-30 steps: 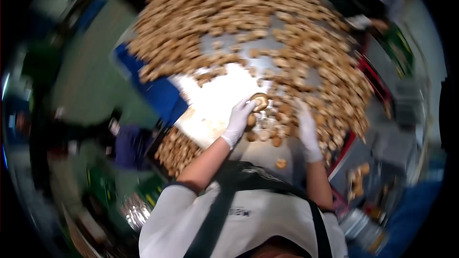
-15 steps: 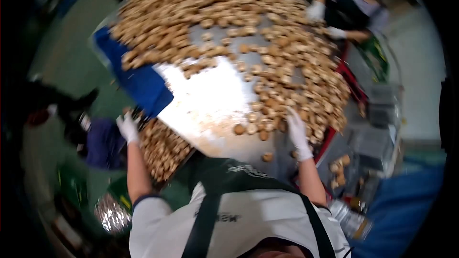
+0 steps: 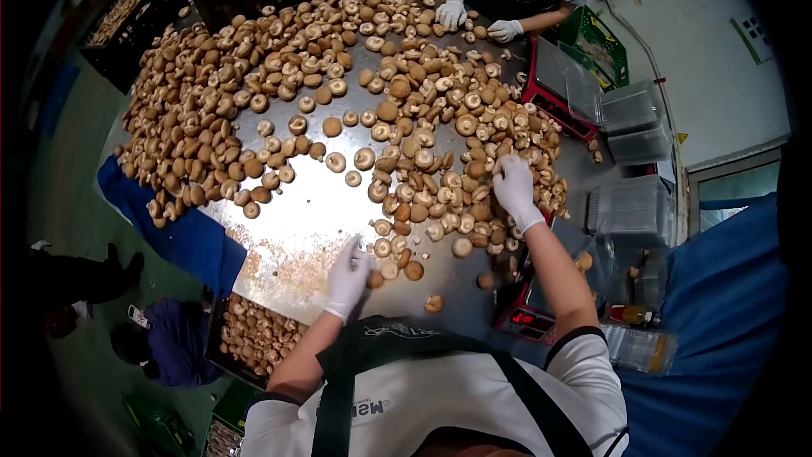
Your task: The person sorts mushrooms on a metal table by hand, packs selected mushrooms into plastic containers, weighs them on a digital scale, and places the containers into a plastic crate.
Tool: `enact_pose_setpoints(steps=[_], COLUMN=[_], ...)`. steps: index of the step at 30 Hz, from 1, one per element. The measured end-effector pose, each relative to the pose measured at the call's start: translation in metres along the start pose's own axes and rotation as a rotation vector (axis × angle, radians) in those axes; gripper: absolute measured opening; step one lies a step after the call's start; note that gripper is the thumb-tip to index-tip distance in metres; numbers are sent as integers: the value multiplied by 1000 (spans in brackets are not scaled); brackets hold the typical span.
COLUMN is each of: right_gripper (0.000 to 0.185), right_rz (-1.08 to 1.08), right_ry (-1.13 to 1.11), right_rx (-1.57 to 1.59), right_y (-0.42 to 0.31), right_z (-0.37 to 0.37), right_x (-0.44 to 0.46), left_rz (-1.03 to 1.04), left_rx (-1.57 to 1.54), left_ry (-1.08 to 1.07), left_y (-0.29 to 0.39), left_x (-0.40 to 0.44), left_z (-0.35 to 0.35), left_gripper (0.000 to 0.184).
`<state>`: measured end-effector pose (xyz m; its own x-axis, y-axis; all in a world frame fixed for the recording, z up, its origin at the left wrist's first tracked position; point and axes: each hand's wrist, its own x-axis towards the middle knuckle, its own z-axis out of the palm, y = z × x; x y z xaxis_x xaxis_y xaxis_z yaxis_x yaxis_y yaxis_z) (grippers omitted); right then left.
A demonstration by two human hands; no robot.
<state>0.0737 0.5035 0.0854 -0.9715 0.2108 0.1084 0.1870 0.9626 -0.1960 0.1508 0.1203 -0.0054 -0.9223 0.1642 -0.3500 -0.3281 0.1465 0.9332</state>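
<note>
Brown shiitake mushrooms [image 3: 423, 195] with pale undersides and stems are heaped across a metal table [image 3: 321, 203]. My left hand [image 3: 345, 281], in a white glove, is low over the table's near part, fingers stretched out and apart. A single mushroom [image 3: 375, 279] lies right beside its fingers, and no mushroom shows in its grasp. On the right side of the heap rests my right hand [image 3: 514, 190], also gloved, back up and fingers bent down among the mushrooms. Its fingertips are hidden, so whether it grips one cannot be told.
Across the table a co-worker's gloved hands [image 3: 452, 13] touch mushrooms. A red scale [image 3: 524, 322] stands near my right arm, another red scale [image 3: 575, 123] farther back. Clear plastic trays [image 3: 630, 207] are stacked at right. A mushroom crate [image 3: 254, 334] and blue cloth [image 3: 173, 233] are at left.
My left hand has moved from above the crate at left to the table by the loose mushrooms. My right hand has shifted farther up into the heap. The view has turned and sharpened.
</note>
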Motion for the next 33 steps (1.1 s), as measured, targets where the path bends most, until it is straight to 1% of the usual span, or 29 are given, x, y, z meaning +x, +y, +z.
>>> enact_pose_setpoints(steps=[1, 3, 4, 5, 7, 8, 11, 12, 15, 16, 17, 19, 20, 21, 22, 23, 24, 25, 26, 27, 28, 29, 30, 31, 32, 33], right_gripper=[23, 27, 31, 39, 47, 52, 49, 44, 42, 44, 47, 52, 52, 51, 48, 46, 42, 40, 41, 46, 48, 51, 52, 53, 53, 53], right_rz=[35, 37, 80, 102, 121, 141, 170, 148, 152, 42, -67, -398, -469, -544, -492, -510, -489, -477, -462, -462, -448, -427, -351, -269, -319, -277], right_ry=[24, 33, 2, -65, -128, -178, -57, -19, 61, -20, -102, -332, -349, -364, -374, -338, -207, -143, -47, -24, 0, 19, -15, -60, 18, -1], right_rx=[45, 150, 148, 73, -190, -238, 17, 173, 367, 421, 475, 514, 569, 624, 645, 623, 646, 647, 577, 424, 270, 113, 42, -30, 42, 84], right_y=[-2, -19, -30, -32, -36, -29, -29, -29, -39, -56, -83, -130, -145, -158, -173, -178, -187, -195, -205, -208, -206, -200, -184, -165, -144, -140], right_z=[-3, -1, 6, 21, 52, 65, 71, 67, 62, 46, 22, -3, 1, 5, 4, 11, 23, 35, 44, 52, 67, 84, 102, 112, 120, 103], right_x=[24, 68, 86, 104, 117, 125, 112, 99, 64, 54, 45, 23, 18, 20, 36, 63, 88, 120, 144, 167, 182, 189, 185, 172, 159, 140], left_rz=[97, 62, -52, -160, -92, -94, -24, -23, -173, -142, -219, -379, -372, -422, -351, -279, -307, -292, -295, -297, -263, -236, -317, -229, -221, -214], left_rx=[153, 102, -87, -204, -201, -221, -369, -414, -570, -562, -659, -846, -904, -884, -901, -916, -845, -871, -870, -868, -794, -722, -752, -839, -867, -901], left_ry=[-46, -126, -241, -287, -271, -225, -123, -148, -240, -301, -323, -370, -402, -314, -382, -449, -348, -361, -299, -241, -224, -211, -213, -193, -187, -175], left_y=[0, 13, 39, 44, 44, 46, 48, 51, 71, 74, 85, 112, 93, 102, 90, 78, 86, 75, 69, 63, 52, 40, 40, 36, 31, 27], left_x=[4, 10, 12, 18, 29, 32, 44, 49, 68, 76, 80, 83, 96, 96, 100, 102, 99, 100, 99, 99, 100, 101, 99, 98, 100, 100], left_z=[16, 40, 44, 50, 58, 60, 62, 58, 55, 52, 49, 41, 40, 33, 21, 10, 3, -6, -11, -14, -18, -22, -26, -21, -22, -25], left_gripper=[46, 42, 42, 39, 35, 28, 25, 25, 29, 41, 44, 51, 58, 55, 52, 48, 42, 41, 42, 42, 42, 43, 43, 46, 48, 49])
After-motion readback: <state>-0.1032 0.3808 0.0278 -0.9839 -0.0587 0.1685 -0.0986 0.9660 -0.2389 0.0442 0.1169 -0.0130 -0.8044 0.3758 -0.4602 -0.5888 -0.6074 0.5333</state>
